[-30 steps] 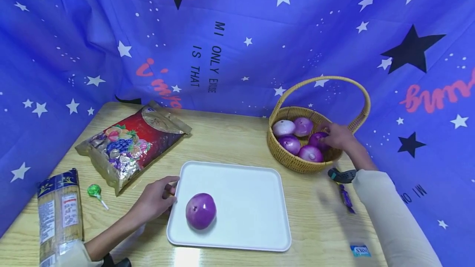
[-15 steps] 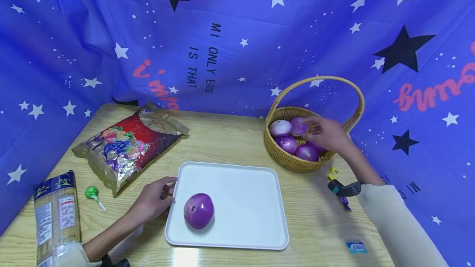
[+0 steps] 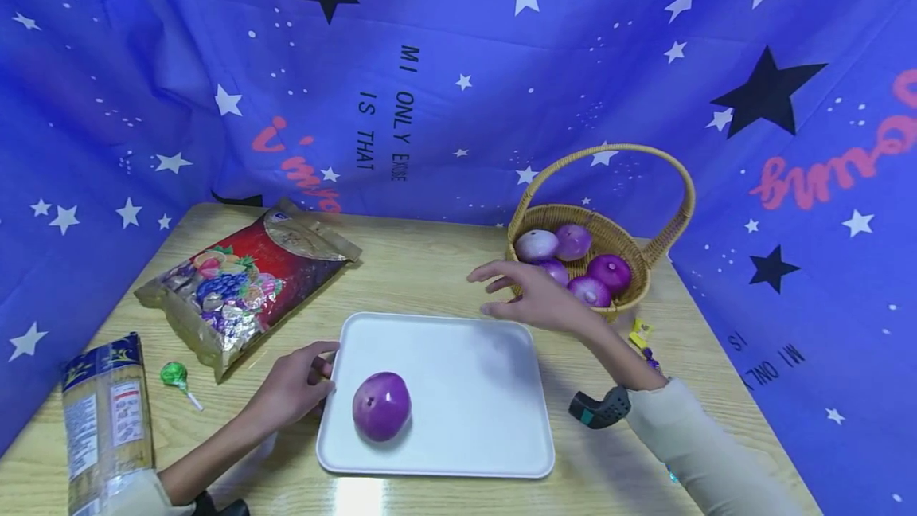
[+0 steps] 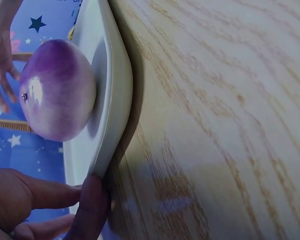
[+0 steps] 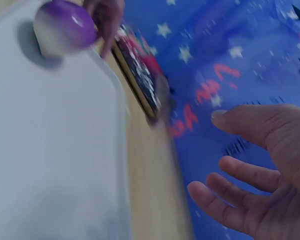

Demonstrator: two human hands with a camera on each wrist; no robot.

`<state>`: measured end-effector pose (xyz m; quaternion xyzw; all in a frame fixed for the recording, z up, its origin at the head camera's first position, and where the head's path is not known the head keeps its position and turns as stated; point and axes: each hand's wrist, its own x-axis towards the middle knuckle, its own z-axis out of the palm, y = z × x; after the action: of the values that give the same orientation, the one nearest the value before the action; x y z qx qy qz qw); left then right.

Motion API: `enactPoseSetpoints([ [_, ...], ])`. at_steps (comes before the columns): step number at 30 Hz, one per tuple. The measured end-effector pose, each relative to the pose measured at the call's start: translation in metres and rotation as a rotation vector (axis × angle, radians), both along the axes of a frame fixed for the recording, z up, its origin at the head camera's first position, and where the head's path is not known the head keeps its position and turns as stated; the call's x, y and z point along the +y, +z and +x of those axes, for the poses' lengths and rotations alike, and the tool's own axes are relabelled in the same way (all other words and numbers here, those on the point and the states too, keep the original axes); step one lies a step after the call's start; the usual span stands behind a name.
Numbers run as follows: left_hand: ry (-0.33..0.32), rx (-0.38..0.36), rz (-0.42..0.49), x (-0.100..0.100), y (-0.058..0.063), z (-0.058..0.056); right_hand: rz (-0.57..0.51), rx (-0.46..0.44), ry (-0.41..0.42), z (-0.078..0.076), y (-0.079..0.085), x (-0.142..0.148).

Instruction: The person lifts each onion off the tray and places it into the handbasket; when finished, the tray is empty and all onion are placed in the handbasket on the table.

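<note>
My left hand (image 3: 297, 382) pinches the left rim of a white tray (image 3: 473, 404); in the left wrist view, thumb and fingers (image 4: 91, 200) meet at its edge. One purple onion (image 3: 382, 407) sits on the tray's left part. My right hand (image 3: 540, 297) is in the air above the gap between the tray and a wicker basket (image 3: 634, 293). Its fingers are spread and hold nothing, as the right wrist view also shows. Several onions lie in the basket, among them a pale one (image 3: 536, 245) and a deep purple one (image 3: 610, 273). The right hand partly covers one onion.
A red and gold candy bag (image 3: 251, 285) lies at the back left. Nearer are a green lollipop (image 3: 174, 375) and a pack of noodles (image 3: 107, 420). Small wrapped candies, one yellow (image 3: 641, 332), lie by the right forearm. The basket's tall handle (image 3: 609, 148) arches upward.
My right hand has come out of the basket, away from the deep purple onion, and moved left toward the tray with nothing in it. My left hand stays on the tray's rim.
</note>
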<state>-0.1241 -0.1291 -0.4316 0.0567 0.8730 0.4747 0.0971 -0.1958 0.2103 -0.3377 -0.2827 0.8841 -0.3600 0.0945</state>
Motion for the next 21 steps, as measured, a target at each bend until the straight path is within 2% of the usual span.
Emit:
enactPoseSetpoints([
  [3, -0.005, 0.001, 0.012, 0.000, -0.001, 0.000, -0.027, -0.066, 0.056, 0.003, -0.011, -0.021],
  [15, -0.012, 0.002, 0.017, -0.001, 0.000, 0.001, -0.029, -0.160, 0.273, 0.022, -0.046, -0.089],
  [21, -0.021, 0.020, -0.011, -0.002, 0.000, 0.000, 0.024, -0.145, 0.371, 0.031, -0.060, -0.109],
])
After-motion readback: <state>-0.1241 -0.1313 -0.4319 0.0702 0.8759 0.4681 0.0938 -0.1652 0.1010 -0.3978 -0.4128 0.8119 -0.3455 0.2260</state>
